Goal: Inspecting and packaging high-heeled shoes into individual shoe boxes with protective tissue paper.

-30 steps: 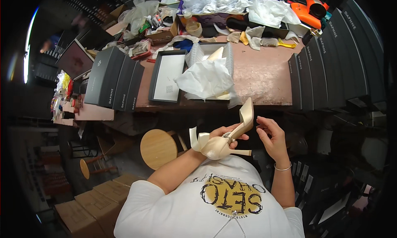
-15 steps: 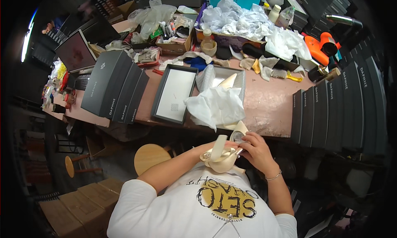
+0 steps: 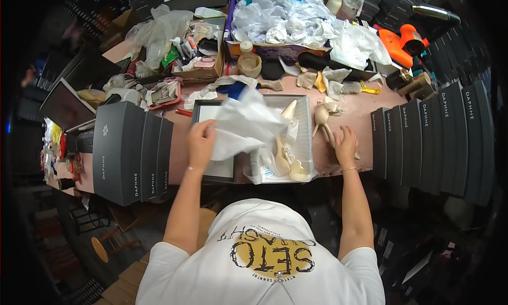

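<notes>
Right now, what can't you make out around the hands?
All in the head view:
Exact hold of left fingers on paper: blurred.
Lid middle: behind the paper.
Part of the table shoe: behind right fingers.
Whether those fingers touch it: contact hidden.

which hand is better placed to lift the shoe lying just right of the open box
Probably the right hand: it is right at the shoe, while the left hand holds white paper.
</notes>
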A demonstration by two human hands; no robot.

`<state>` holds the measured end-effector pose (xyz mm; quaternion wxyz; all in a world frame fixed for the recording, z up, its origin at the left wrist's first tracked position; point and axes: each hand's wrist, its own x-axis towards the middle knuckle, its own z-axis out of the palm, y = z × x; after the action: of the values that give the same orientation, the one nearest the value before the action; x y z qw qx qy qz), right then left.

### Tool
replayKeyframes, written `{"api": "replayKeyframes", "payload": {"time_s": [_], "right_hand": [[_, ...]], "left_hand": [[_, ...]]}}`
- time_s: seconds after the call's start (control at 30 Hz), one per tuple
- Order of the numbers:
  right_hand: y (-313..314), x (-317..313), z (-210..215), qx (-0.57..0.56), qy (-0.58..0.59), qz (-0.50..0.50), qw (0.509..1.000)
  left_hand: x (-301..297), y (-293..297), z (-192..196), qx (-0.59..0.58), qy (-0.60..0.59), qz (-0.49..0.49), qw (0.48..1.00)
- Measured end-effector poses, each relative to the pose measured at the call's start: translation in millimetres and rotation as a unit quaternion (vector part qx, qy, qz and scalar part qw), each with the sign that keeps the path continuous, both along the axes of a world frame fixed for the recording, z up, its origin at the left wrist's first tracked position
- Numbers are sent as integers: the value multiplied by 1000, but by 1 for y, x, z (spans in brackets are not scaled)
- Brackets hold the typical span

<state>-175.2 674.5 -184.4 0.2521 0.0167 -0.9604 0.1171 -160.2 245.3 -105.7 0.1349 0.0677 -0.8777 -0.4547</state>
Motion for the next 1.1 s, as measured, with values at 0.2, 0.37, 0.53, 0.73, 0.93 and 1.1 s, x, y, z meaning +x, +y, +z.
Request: {"api": "replayKeyframes", "payload": {"time_s": [0.2, 0.37, 0.53, 0.73, 0.93, 1.1], "right_hand": [[-108, 45, 60, -113, -354, 204, 906], [-147, 62, 24, 104, -304, 186, 929], [-143, 36, 105, -95, -288, 270, 914], [-80, -7, 165, -488, -375, 345, 709], [9, -32, 27, -69, -413, 162, 893], [18, -25, -32, -91, -396, 91, 909]], "left_hand": [[7, -85, -47, -221, -96, -44, 970], [-4, -10, -6, -125, 23, -175, 976], [-25, 81, 8, -275, 76, -419, 862], [-52, 107, 4, -124, 45, -547, 827], [-20, 124, 54, 130, -178, -319, 922], [5, 133, 50, 303, -179, -251, 902]]}}
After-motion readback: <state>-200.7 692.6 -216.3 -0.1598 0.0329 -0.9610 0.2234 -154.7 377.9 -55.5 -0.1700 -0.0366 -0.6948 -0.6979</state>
